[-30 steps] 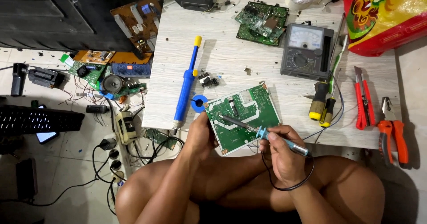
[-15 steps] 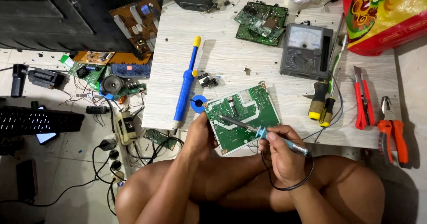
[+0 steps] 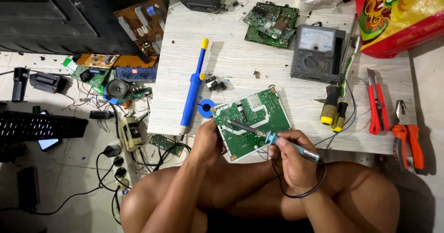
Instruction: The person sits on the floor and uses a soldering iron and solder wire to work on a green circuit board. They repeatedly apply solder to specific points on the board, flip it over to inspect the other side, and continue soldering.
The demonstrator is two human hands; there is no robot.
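Observation:
A green circuit board (image 3: pixel 259 115) lies tilted at the near edge of the low white table (image 3: pixel 240 57). My left hand (image 3: pixel 206 143) grips the board's near left corner. My right hand (image 3: pixel 293 156) holds a blue-handled soldering iron (image 3: pixel 270 138), its metal tip resting on the left part of the board. A black cord loops from the iron under my right wrist. My bare knees sit below the table edge.
On the table: a blue and yellow desoldering pump (image 3: pixel 193 87), a small blue solder spool (image 3: pixel 206 108), a grey analogue multimeter (image 3: pixel 317 52), another green board (image 3: pixel 270 22), yellow-handled screwdrivers (image 3: pixel 334 110), red cutters (image 3: pixel 377 106), orange pliers (image 3: pixel 407 133), a colourful bag (image 3: pixel 400 15). Boards, a speaker and cables litter the floor at left.

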